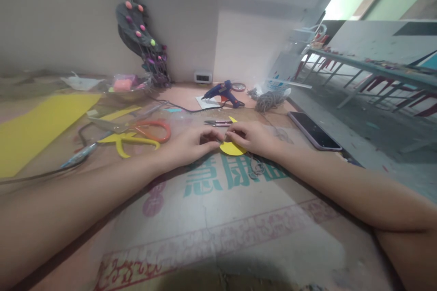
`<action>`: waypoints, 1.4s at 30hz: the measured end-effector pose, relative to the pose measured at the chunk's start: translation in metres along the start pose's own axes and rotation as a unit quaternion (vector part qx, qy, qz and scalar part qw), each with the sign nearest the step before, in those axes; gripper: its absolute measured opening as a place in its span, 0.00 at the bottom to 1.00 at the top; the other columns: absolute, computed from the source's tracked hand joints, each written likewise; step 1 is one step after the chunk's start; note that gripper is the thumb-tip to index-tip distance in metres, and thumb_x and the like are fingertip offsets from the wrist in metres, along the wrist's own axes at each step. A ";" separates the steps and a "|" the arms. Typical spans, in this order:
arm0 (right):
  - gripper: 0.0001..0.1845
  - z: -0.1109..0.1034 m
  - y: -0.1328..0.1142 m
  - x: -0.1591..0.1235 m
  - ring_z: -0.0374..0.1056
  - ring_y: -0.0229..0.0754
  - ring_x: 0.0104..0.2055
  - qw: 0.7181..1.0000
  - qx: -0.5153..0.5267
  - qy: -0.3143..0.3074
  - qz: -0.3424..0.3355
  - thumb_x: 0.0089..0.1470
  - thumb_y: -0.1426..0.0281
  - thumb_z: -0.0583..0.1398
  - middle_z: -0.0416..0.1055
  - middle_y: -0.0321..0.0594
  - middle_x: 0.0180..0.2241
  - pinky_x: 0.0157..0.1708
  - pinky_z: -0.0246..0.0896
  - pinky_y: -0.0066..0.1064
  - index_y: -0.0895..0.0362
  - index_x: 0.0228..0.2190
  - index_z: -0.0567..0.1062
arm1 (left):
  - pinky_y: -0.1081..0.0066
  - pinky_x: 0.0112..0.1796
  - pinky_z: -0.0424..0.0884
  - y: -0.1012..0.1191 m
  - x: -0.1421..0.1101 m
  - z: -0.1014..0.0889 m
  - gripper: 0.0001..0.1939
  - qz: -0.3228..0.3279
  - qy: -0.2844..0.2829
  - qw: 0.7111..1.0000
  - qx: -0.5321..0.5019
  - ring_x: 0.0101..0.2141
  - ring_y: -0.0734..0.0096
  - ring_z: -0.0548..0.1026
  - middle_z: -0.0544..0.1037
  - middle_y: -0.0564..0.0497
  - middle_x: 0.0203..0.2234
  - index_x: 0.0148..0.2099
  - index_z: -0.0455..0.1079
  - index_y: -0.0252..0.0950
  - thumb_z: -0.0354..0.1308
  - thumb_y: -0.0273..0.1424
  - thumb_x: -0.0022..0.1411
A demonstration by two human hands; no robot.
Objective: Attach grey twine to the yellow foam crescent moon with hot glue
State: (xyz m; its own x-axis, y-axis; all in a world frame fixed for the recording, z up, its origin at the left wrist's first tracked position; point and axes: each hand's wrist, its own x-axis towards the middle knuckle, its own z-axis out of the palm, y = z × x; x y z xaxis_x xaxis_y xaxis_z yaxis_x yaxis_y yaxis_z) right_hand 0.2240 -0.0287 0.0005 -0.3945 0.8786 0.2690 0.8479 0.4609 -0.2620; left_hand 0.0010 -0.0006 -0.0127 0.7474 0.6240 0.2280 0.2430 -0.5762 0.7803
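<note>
A small round yellow paper piece (232, 148) lies on the printed cardboard sheet (211, 209) that covers the table. My left hand (191, 144) and my right hand (254, 137) meet over it, fingers curled, pinching its upper edge from both sides. Part of the piece is hidden under my fingertips. Small snips (218, 122) lie just beyond my hands.
Orange-handled scissors (150, 129) and yellow paper offcuts (131, 141) lie to the left, beside a large yellow sheet (37, 127). A blue glue gun (223, 93), a twine bundle (269, 99) and a phone (314, 131) sit behind and right. A dark decorated ornament (141, 38) leans in the corner.
</note>
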 end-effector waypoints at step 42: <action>0.16 -0.001 -0.005 -0.007 0.70 0.43 0.45 0.988 -0.028 0.060 -0.136 0.61 0.66 0.52 0.74 0.45 0.46 0.42 0.64 0.33 0.56 0.47 0.73 | 0.75 0.26 0.62 0.008 0.002 -0.002 0.15 -0.078 0.050 0.995 0.025 0.25 0.73 0.69 0.74 0.53 0.26 0.38 0.71 0.35 0.53 0.41 0.61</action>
State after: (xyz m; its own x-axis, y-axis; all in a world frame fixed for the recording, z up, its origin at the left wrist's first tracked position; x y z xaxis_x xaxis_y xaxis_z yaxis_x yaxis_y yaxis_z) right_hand 0.2230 -0.0373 0.0011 -0.5687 0.6999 0.4321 0.7352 0.6681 -0.1146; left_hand 0.0032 -0.0032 -0.0048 0.6337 0.7560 0.1642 0.3838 -0.4915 0.7817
